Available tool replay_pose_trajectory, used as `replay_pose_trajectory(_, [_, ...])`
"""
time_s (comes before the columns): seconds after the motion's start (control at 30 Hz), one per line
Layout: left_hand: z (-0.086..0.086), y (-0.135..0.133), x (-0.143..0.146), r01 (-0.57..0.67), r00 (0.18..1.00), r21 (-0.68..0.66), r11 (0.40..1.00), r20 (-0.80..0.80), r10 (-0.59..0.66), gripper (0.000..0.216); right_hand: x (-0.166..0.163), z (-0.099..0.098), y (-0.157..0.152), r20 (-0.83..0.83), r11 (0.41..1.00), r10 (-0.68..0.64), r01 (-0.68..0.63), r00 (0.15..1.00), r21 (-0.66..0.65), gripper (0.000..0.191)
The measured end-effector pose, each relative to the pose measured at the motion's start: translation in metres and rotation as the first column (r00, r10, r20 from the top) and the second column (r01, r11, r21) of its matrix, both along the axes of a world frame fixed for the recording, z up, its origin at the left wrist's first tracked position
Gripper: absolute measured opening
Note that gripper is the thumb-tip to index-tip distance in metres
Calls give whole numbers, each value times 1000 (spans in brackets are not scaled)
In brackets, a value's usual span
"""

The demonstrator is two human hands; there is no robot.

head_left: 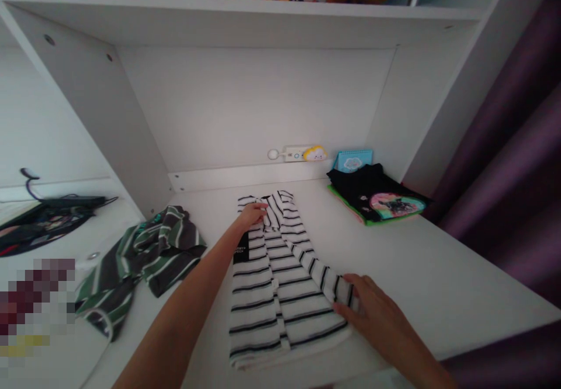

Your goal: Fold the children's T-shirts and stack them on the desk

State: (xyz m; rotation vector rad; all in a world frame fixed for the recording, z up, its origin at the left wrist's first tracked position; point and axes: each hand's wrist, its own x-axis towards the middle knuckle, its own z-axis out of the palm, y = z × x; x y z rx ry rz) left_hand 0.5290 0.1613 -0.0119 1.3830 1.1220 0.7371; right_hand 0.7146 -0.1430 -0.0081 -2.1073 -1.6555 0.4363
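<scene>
A white shirt with black stripes (272,287) lies flat on the white desk (416,260), partly folded lengthwise. My left hand (253,214) pinches the cloth near the collar at the shirt's far end. My right hand (372,310) holds the cuff of a sleeve folded across the shirt's lower right side, fingers curled on the cloth.
A crumpled green, grey and white striped garment (140,260) lies left of the shirt. Folded dark clothes with a heart print (377,199) are stacked at the back right, by a blue notebook (353,160). A purple curtain (512,167) hangs at the right. Toy vehicles stand on the shelf (245,15) above.
</scene>
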Motion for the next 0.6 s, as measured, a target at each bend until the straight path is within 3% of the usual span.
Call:
replay_pose_trajectory(0.13, [-3, 2, -2, 2, 1000, 17, 1000, 1, -2, 35, -3, -7, 2, -1, 996, -88, 88, 996, 19, 39])
replay_pose_trajectory(0.3, [-5, -2, -3, 6, 1000, 46, 999, 6, -6, 35, 1, -12, 9, 76, 975, -183, 171, 980, 138, 33])
replay_pose_trajectory(0.47, [-6, -4, -4, -6, 1000, 90, 996, -12, 7, 37, -6, -5, 4, 39, 958, -6, -6, 999, 287, 8])
replay_pose_trajectory(0.6, [-8, -4, -4, -13, 998, 128, 992, -59, 21, 37, -36, -5, -10, 183, 860, 235, -291, 955, 420, 33])
